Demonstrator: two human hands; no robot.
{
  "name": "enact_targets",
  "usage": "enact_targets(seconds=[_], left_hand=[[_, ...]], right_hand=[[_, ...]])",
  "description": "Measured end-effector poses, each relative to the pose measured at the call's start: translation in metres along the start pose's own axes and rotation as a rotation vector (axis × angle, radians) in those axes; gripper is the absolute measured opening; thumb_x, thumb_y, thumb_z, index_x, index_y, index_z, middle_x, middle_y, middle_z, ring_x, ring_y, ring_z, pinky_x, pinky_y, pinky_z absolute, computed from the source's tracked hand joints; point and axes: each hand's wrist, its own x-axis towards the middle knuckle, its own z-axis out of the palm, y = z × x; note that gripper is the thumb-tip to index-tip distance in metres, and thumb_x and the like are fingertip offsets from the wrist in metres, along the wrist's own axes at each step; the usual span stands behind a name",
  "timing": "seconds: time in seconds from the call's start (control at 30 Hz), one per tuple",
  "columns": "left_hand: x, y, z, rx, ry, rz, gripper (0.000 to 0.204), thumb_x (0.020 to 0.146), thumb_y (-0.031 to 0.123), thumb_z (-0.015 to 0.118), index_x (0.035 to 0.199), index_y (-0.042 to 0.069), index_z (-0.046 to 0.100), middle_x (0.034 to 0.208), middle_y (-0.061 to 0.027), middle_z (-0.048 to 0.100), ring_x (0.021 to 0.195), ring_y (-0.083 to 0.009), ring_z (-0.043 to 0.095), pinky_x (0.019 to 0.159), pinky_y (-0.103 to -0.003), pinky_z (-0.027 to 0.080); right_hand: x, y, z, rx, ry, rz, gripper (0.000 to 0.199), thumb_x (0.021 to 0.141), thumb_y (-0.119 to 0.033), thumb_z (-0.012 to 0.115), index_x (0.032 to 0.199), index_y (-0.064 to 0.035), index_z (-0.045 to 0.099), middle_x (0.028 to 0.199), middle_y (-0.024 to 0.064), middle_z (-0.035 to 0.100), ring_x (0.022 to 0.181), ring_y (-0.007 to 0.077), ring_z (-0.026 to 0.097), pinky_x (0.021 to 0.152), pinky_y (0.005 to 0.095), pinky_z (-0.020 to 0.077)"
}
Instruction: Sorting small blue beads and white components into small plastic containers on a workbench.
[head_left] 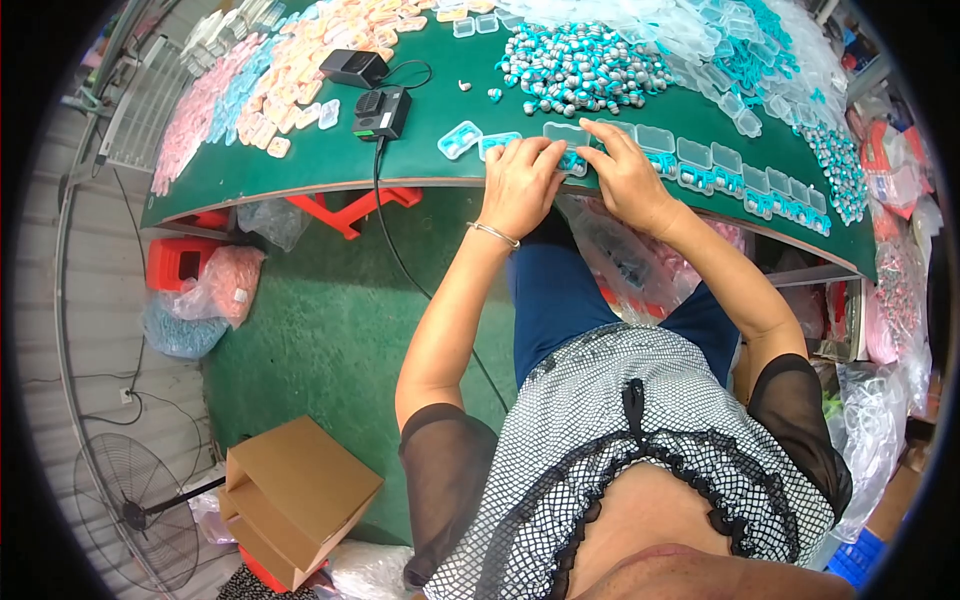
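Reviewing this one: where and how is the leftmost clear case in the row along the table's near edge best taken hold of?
Probably by two opposite side edges, the left hand coming from the left: the clear case lies flat on the green table with open space there, while a second case crowds its right.

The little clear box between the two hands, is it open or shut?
Open: the clear box has its lid flipped back, and turquoise pieces show inside.

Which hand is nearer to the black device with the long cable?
Left: the left hand is to the right of the device; the right hand is farther right.
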Motion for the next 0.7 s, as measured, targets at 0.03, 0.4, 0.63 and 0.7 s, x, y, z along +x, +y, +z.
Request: enact_targets(seconds=[0.03, 0.4, 0.63, 0.7], left_hand=[[0.0001, 0.0001, 0.0001, -0.002, -0.007, -0.004, 0.044, 0.073, 0.014, 0.073, 0.115, 0.011, 0.061, 0.105, -0.0066, 0.061, 0.095, -0.0238, 0.057, 0.078, -0.038, 0.037], [-0.0004, 0.0004, -0.0005, -0.010, -0.005, -0.057, 0.047, 0.074, 0.018, 0.075, 0.118, 0.012, 0.060, 0.106, -0.0067, 0.061, 0.097, -0.0243, 0.058, 0.079, -0.039, 0.037], [-0.0005, 0.0038, -0.0021, 0.021, 0.008, -0.074, 0.046, 0.073, 0.019, 0.076, 0.114, 0.013, 0.058, 0.108, -0.0066, 0.061, 0.101, -0.0250, 0.057, 0.081, -0.039, 0.037], [-0.0010, 0.0043, -0.0020, 0.027, 0.003, -0.077, 0.047, 0.072, 0.020, 0.076, 0.114, 0.013, 0.058, 0.109, -0.0067, 0.060, 0.102, -0.0254, 0.056, 0.081, -0.040, 0.037]], right_hand=[[-0.0003, -0.0005, -0.0001, 0.003, 0.001, 0.002, 0.026, 0.078, 0.001, 0.058, 0.103, 0.0034, 0.064, 0.127, 0.0215, 0.052, 0.118, 0.0379, 0.051, 0.098, 0.0443, 0.0433], [-0.0017, -0.0022, -0.0004, -0.033, -0.021, -0.002, 0.029, 0.076, 0.003, 0.058, 0.105, 0.0026, 0.063, 0.130, 0.0217, 0.050, 0.118, 0.0381, 0.050, 0.097, 0.0447, 0.0427], [-0.0024, -0.0012, -0.0001, -0.020, -0.006, -0.010, 0.035, 0.076, 0.004, 0.057, 0.111, 0.0018, 0.060, 0.130, 0.0215, 0.050, 0.118, 0.0383, 0.050, 0.097, 0.0451, 0.0426], [-0.0023, -0.0018, -0.0006, -0.014, -0.001, -0.011, 0.037, 0.076, 0.004, 0.057, 0.112, 0.0014, 0.059, 0.130, 0.0216, 0.050, 0.118, 0.0386, 0.050, 0.097, 0.0453, 0.0426]])
